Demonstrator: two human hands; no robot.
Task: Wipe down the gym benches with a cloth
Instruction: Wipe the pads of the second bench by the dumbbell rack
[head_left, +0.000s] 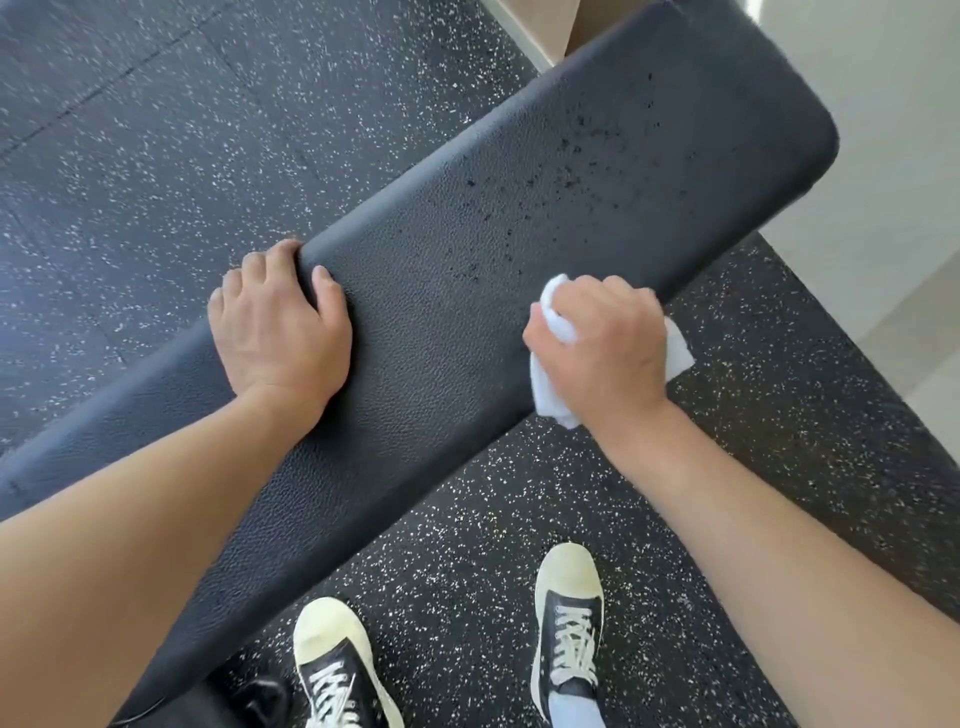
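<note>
Right hand (597, 343) curled round a bunched white cloth (556, 322), pressed to the near edge of the black padded gym bench (467, 249). Left hand (280, 332) gripping the far edge, fingers wrapped over the side, thumb on top. Dark droplets speckling the pad beyond the cloth. Black-and-white laced sneakers (569, 623) on speckled rubber floor (130, 156). No legible brands or writing.

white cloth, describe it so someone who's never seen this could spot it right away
A long black padded gym bench runs diagonally over speckled rubber flooring. At its near edge, the right hand grips a crumpled white cloth against the pad. It is the only white fabric on the bench; the left hand holds the far edge bare.
</note>
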